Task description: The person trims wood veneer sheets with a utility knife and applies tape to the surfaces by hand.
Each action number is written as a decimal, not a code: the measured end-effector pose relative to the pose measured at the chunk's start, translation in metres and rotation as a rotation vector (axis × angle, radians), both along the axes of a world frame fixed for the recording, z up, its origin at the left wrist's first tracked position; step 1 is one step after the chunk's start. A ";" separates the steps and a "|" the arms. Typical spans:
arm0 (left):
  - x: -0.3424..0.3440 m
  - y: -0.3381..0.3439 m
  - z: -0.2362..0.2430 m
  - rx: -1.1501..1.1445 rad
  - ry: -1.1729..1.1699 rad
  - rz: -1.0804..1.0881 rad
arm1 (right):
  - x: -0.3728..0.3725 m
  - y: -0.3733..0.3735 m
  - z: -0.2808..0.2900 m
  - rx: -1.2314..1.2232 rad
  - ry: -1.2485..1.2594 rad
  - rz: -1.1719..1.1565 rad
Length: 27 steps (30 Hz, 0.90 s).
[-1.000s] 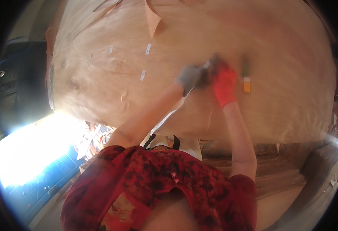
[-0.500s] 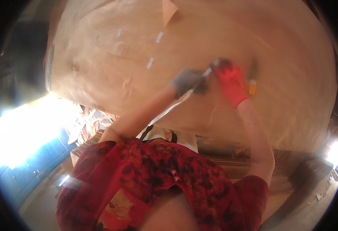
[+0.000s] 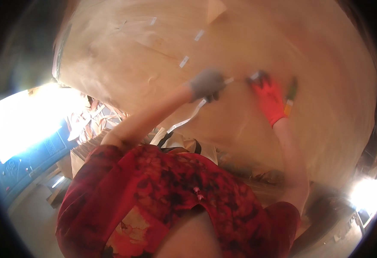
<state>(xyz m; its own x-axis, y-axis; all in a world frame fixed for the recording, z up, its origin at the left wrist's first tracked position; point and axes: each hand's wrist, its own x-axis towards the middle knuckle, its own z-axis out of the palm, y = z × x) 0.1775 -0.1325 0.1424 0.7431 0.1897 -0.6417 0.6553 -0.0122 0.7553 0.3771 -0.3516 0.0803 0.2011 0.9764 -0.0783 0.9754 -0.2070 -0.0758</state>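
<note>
A broad sheet of tan veneer [image 3: 326, 64] lies under both hands, with short white tape strips [image 3: 183, 61] stuck on it. My left hand [image 3: 207, 84], in a grey glove, is closed on a long white tape [image 3: 186, 121], which trails back toward my body; a short pale end pokes out right of the fingers. My right hand [image 3: 266, 95], in a red glove with dark fingertips, is bent on the sheet around something small and pale, too blurred to name. Just right of it lies a slim green and yellow tool [image 3: 291, 98].
At lower left stand a blue machine or panel [image 3: 33, 152] beside glaring light and a heap of veneer scraps [image 3: 95, 112]. Stacked sheets [image 3: 263, 184] show below the sheet's near edge. A loose veneer flap [image 3: 215, 9] lies at the far edge.
My right hand has moved right and slightly toward me, opening a wider gap from my left hand. The whole view has also shifted, with the sheet's markings now higher and further right.
</note>
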 end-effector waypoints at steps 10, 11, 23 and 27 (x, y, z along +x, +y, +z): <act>-0.023 0.000 -0.023 -0.289 -0.028 0.497 | -0.031 0.017 0.016 0.348 0.224 -0.154; -0.021 -0.001 -0.028 -0.275 -0.030 0.496 | -0.042 0.027 0.014 0.350 0.295 -0.144; -0.022 0.019 -0.025 -0.301 0.018 0.262 | -0.087 0.066 -0.012 0.114 0.175 0.040; -0.021 0.033 -0.061 0.247 -0.003 -0.303 | -0.090 0.074 0.003 0.052 0.172 0.079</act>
<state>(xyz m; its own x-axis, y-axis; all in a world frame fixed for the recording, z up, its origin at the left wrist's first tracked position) 0.1568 -0.0991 0.0812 0.7912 0.1099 -0.6016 0.5917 -0.3861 0.7077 0.2872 -0.2773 0.0830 0.1119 0.9923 -0.0540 0.9602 -0.1220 -0.2512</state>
